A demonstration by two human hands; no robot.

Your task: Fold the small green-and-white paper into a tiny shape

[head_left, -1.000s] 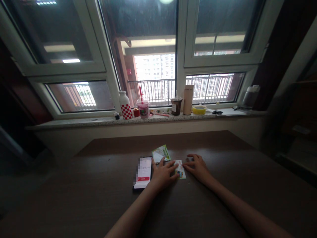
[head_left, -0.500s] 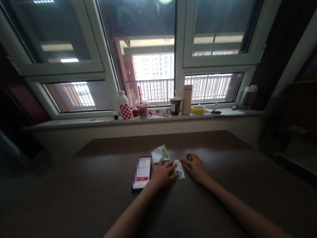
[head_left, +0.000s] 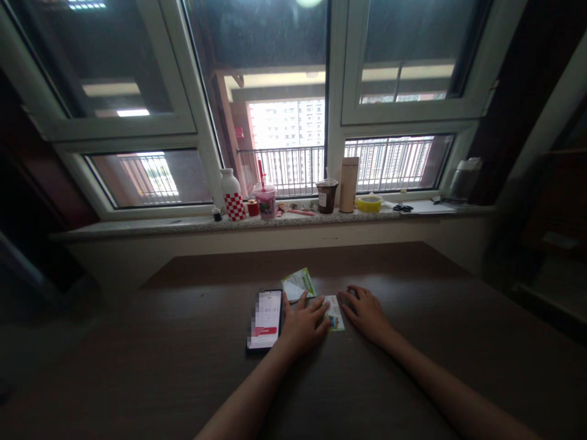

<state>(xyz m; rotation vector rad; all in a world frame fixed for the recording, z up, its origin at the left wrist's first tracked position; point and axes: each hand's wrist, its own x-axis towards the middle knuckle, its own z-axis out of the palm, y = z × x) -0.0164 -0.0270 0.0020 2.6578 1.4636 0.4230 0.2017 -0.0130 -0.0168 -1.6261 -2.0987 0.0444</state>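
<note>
My left hand point(head_left: 302, 327) lies palm down on the table with its fingers spread. Its fingertips reach over the left part of a small printed card point(head_left: 336, 318), hiding some of it. A second green-and-white card or packet point(head_left: 299, 283) lies just beyond these fingers, its near edge close to them. Left of that hand, near the thumb, a phone point(head_left: 267, 321) rests face up with its screen lit. On the card's right side, my right hand point(head_left: 367, 313) rests on the table, fingers loosely stretched and a little bent, with nothing seen in it.
Both forearms rest over the dark brown table point(head_left: 183, 379). Beyond it, a stone windowsill point(head_left: 137, 227) carries a checkered bottle point(head_left: 233, 198), a pink drink cup point(head_left: 265, 201), a dark drink cup point(head_left: 326, 197), a tan flask point(head_left: 349, 183), yellow tape point(head_left: 369, 204) and black scissors point(head_left: 402, 208).
The whole view has shifted slightly, so everything sits a little farther right. Both hands, the cards and the phone keep nearly the same places on the table.
</note>
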